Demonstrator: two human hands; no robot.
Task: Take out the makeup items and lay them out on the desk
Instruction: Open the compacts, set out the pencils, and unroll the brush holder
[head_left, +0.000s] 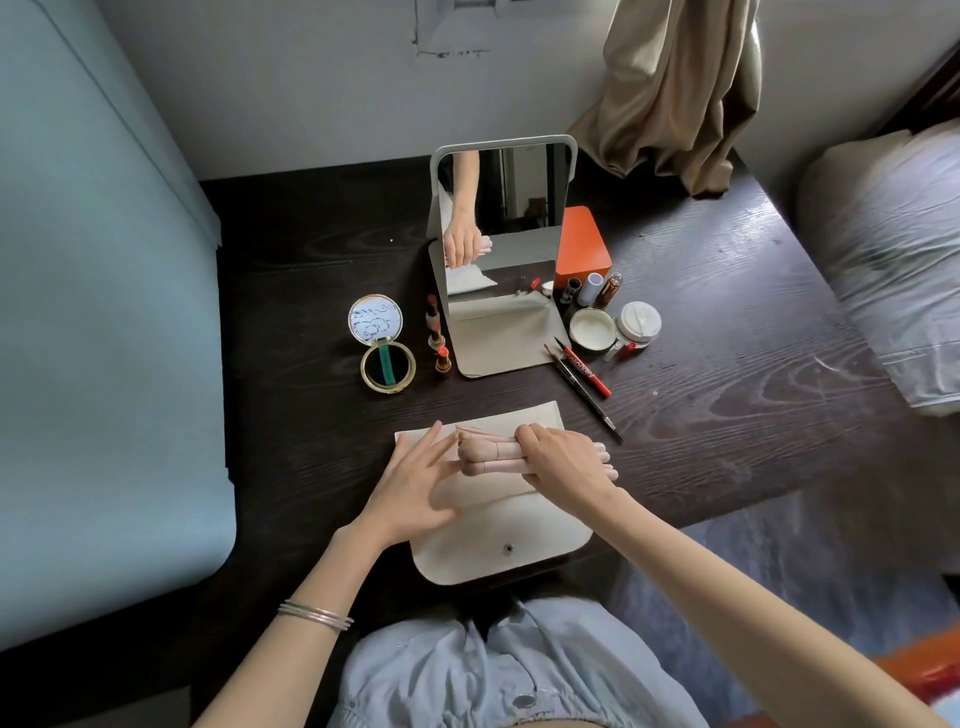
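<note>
The right hand grips a bundle of brushes over the pouch; the left hand lies open, fingers straight beside the bristles; a loose grip could scatter them.

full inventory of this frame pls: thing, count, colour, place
makeup brushes: a bundle, pink, held over the pouch
pouch: 1, cream, flap open, desk's near edge
mirror: 1, pale frame, standing mid-desk
compact: 1, gold, open, left of mirror
lipsticks: about 3, red and gold, between compact and mirror
pencils: 2, red and black, right of mirror base
jars: 2, white, right of mirror
small tubes: about 3, by the orange box
orange box: 1, behind mirror's right side
desk: 1, dark wood
curtain: beige, back right
left hand: fingers straight, touching brush heads
right hand: grips the brush bundle
</note>
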